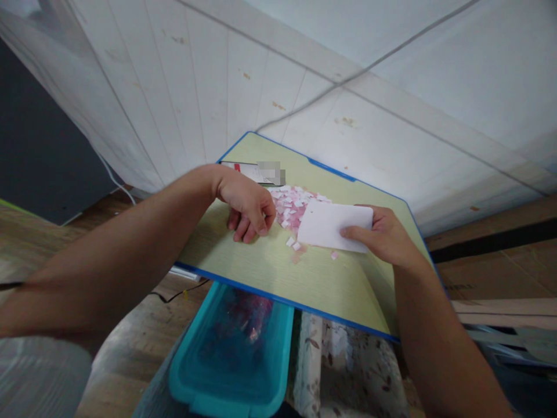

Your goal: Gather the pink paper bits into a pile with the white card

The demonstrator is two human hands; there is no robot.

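Btw scraps [288, 202] & blue edge [326, 315], room; R hand [385, 235] w/ card [324, 223], L hand [246, 203] curled, hold unclear

The yellowish, blue-edged table [261, 267] bears a heap of pink and white bits [296, 200], a phone [249, 172] just beside it.
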